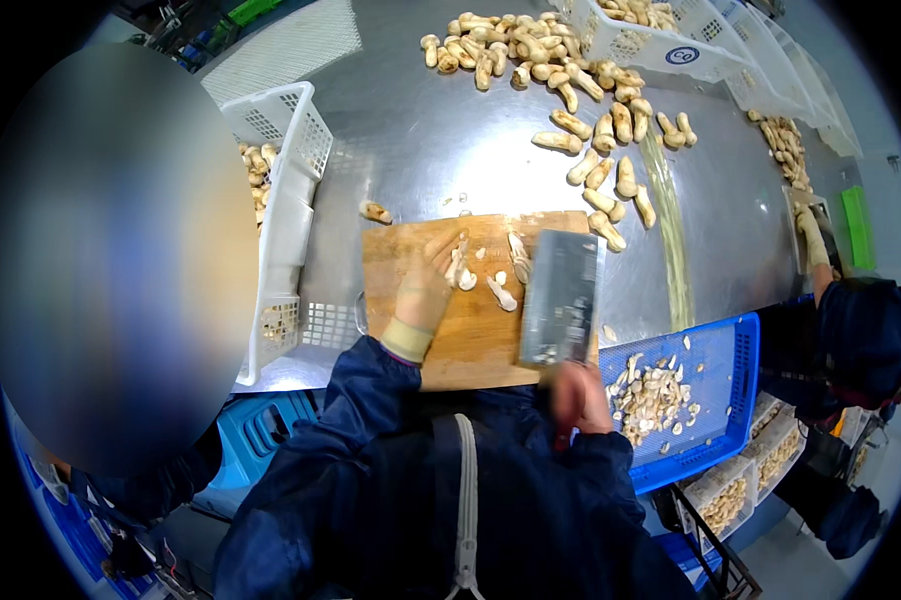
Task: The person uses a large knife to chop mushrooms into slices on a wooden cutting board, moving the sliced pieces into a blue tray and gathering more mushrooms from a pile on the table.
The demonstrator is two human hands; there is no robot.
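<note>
A wooden cutting board (471, 340) lies on the steel table in front of me. My left hand (424, 290), in a pale glove, is over its left half, with its slightly blurred fingers closed at a pale mushroom piece (461, 272). In my bare right hand (591, 400) is the red handle of a cleaver (559, 300). Its broad blade, smeared by motion, is over the board's right side, with bits stuck on it. Between hand and blade lie a cut mushroom piece (502, 294), a longer slice (519, 258) and small scraps.
Whole mushrooms (516, 45) spread across the far table (391, 150); one lone mushroom (376, 212) lies beyond the board. A blue basket (746, 380) of slices stands right, a white crate (296, 200) left. People work on both sides; a gloved hand (813, 240) shows at right.
</note>
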